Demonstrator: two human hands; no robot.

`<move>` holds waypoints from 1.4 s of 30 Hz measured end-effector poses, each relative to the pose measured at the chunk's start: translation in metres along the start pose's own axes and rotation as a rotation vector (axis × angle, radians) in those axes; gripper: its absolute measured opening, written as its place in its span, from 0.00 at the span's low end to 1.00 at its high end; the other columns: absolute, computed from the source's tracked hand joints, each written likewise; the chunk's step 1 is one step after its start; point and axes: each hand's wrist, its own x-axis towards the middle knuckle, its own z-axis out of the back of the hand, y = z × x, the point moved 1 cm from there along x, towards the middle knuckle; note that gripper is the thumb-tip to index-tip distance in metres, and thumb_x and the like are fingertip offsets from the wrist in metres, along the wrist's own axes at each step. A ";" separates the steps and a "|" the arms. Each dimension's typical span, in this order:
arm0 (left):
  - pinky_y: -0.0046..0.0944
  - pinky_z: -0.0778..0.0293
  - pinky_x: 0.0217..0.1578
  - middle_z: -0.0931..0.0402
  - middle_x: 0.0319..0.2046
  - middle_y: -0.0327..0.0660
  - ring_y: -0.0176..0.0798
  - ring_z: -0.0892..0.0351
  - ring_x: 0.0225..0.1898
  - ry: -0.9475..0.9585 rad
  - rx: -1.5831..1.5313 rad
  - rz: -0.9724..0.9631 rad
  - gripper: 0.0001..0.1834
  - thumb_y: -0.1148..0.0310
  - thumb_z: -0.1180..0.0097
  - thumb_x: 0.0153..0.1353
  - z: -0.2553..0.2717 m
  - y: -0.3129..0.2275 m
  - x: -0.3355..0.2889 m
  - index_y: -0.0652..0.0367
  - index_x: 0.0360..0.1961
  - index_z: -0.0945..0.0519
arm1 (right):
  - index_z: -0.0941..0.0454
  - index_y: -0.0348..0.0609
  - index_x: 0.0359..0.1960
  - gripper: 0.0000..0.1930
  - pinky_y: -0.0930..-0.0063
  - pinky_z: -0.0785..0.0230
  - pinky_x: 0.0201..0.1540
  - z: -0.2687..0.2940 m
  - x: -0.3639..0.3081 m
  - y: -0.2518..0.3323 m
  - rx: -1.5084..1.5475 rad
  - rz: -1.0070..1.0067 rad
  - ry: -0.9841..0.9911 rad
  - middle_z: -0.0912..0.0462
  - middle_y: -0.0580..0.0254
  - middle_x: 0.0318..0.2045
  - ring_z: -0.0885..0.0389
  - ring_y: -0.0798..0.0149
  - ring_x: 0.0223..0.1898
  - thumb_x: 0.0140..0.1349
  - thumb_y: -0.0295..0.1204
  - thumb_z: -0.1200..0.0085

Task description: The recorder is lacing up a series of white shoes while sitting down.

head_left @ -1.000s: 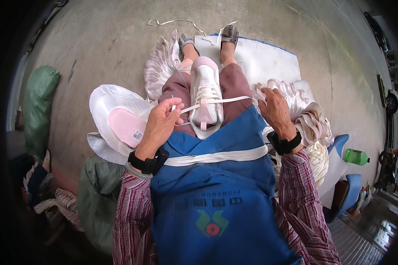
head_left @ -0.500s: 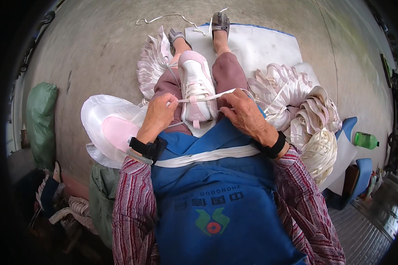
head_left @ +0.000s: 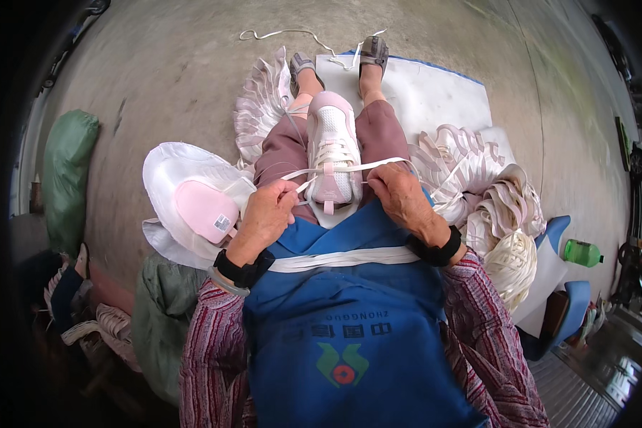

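A white and pale pink shoe upper (head_left: 331,146) lies sole-down on my lap between my knees. A white lace (head_left: 367,167) runs across it. My left hand (head_left: 267,214) pinches the lace's left end beside the shoe. On the shoe's right side, my right hand (head_left: 398,194) grips the other end of the lace, which is pulled taut. A blue apron (head_left: 349,321) covers my front, tied with a white strap.
Stacks of pale shoe uppers fan out at left (head_left: 260,107) and right (head_left: 478,178). A clear bag with a pink insole (head_left: 200,207) lies to my left. A bundle of white laces (head_left: 510,264), a blue stool (head_left: 563,314), a green bottle (head_left: 583,252), green sacks (head_left: 68,171).
My right hand moved from the shoe stack at right to the shoe and took the lace's right end. The left hand stays on the left end.
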 end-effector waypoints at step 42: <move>0.33 0.31 0.13 0.27 0.15 0.39 0.32 0.28 0.11 0.039 0.170 -0.059 0.10 0.67 0.50 0.61 -0.006 0.005 0.054 0.65 0.35 0.23 | 0.23 0.35 0.28 0.12 0.73 0.33 0.22 -0.012 0.034 -0.008 0.323 -0.441 0.203 0.23 0.56 0.18 0.24 0.67 0.18 0.61 0.32 0.50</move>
